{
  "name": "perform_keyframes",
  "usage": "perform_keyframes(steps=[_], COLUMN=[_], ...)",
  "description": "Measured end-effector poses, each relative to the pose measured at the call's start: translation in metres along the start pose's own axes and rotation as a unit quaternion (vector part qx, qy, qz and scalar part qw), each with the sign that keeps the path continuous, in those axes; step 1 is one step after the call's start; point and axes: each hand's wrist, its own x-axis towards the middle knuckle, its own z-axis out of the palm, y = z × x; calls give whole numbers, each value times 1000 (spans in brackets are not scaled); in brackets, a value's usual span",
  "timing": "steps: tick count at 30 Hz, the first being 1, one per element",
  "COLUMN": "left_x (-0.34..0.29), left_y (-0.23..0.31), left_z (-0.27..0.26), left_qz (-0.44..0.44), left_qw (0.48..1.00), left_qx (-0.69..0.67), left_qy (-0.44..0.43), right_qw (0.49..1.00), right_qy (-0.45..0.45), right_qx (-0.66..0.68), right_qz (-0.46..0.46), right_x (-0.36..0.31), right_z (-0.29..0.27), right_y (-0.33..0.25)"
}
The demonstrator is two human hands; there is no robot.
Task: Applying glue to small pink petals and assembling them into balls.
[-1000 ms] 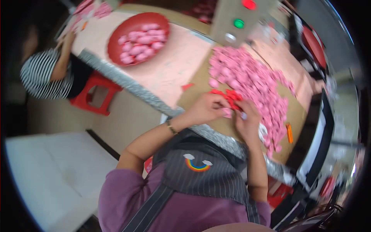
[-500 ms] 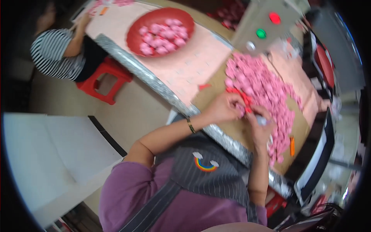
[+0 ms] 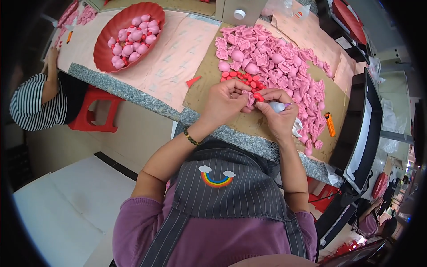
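Left hand (image 3: 223,102) pinches pink piece (image 3: 251,99), likely light, soft, by its left side; right hand (image 3: 282,121) grips red piece (image 3: 258,96), bottle (image 3: 277,107).

Dressed in a purple top (image 3: 135,229) with short sleeves, under a dark grey, pinstriped apron (image 3: 231,202) with wide straps (image 3: 167,238) and a rainbow patch (image 3: 217,182) between white clouds (image 3: 204,169); wearing a dark beaded bracelet (image 3: 191,137) on the left wrist (image 3: 203,126).
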Motion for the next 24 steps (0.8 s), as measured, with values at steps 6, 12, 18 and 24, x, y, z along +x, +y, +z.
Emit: perform_keyframes(steps=[6,12,18,24], left_x=[-4,-4,-3,-3], left_y=[-9,-6,-9,-8], left_z=[6,-2,-7,-7], left_qz=[58,76,82,88], left_qw=[996,997,995,994], left_qx=[64,27,-28,-15], left_qy=[30,-14,-53,-57], right_qw=[979,978,998,995], right_qy=[-32,-49,16,12], right_qx=[-177,-171,8,17], right_qz=[-98,-108,67,101], right_x=[0,2,0,1], right_z=[-3,-3,-1,-2], right_y=[7,6,-1,0])
